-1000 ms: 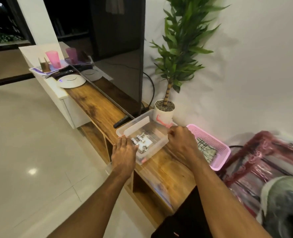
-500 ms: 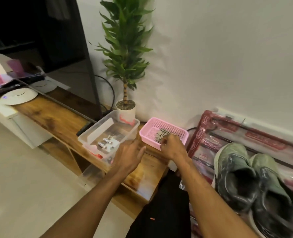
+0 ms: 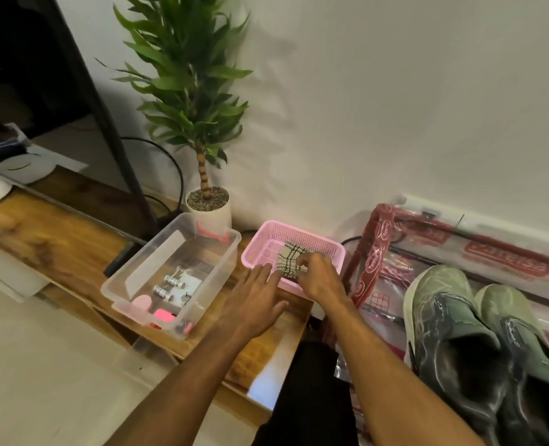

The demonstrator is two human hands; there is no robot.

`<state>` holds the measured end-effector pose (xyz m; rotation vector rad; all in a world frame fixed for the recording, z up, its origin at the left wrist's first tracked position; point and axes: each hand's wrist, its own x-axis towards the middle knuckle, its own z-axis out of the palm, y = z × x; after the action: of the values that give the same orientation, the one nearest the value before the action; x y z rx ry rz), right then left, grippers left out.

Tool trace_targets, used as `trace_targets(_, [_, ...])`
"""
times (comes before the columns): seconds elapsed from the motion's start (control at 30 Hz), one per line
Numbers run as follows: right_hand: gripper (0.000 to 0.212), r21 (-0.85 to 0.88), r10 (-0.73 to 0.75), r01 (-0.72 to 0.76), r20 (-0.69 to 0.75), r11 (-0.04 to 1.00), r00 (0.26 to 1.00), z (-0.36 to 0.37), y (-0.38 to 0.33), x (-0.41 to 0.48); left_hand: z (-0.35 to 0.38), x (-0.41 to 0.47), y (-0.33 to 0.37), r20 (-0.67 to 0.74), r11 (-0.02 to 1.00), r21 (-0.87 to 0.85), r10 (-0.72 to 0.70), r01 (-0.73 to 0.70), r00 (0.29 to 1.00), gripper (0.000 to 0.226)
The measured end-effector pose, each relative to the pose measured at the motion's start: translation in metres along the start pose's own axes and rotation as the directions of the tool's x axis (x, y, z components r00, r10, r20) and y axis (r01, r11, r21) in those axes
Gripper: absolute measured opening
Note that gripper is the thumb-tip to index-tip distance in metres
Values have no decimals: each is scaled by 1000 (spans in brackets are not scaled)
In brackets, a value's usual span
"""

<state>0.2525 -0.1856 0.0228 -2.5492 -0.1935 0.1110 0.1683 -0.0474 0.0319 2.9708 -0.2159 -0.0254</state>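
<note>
A pink mesh basket [image 3: 302, 235] sits on the right end of the wooden console [image 3: 57, 239]. Inside it lies a checked cream cloth [image 3: 289, 257]. My right hand [image 3: 319, 278] reaches into the basket and pinches the cloth with curled fingers. My left hand [image 3: 255, 300] hovers with straight fingers spread at the basket's near left rim. Left of the basket stands a clear plastic box [image 3: 173, 272] holding small metal parts and pink bits.
A potted plant [image 3: 207, 207] stands against the wall behind the box. A dark TV [image 3: 41, 75] and cables fill the back left. Right of the console lie wrapped red packages [image 3: 460, 252] and a pair of green shoes [image 3: 479, 346]. Pale floor tiles lie at the lower left.
The view swung right. My right hand moved from the clear box's edge into the pink basket and took hold of the cloth. My left hand left the box and went toward the basket.
</note>
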Motion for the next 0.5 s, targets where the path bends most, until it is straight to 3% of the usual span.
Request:
trace_targets(0.23, [57, -49, 2, 8, 191, 999, 982, 11, 0, 40, 22, 18, -7, 111, 997, 68, 23, -30, 994, 75])
trace_targets(0.5, [52, -358, -31, 109, 218, 927, 975, 25, 1, 51, 35, 15, -13, 128, 999, 40, 14, -20, 992, 77])
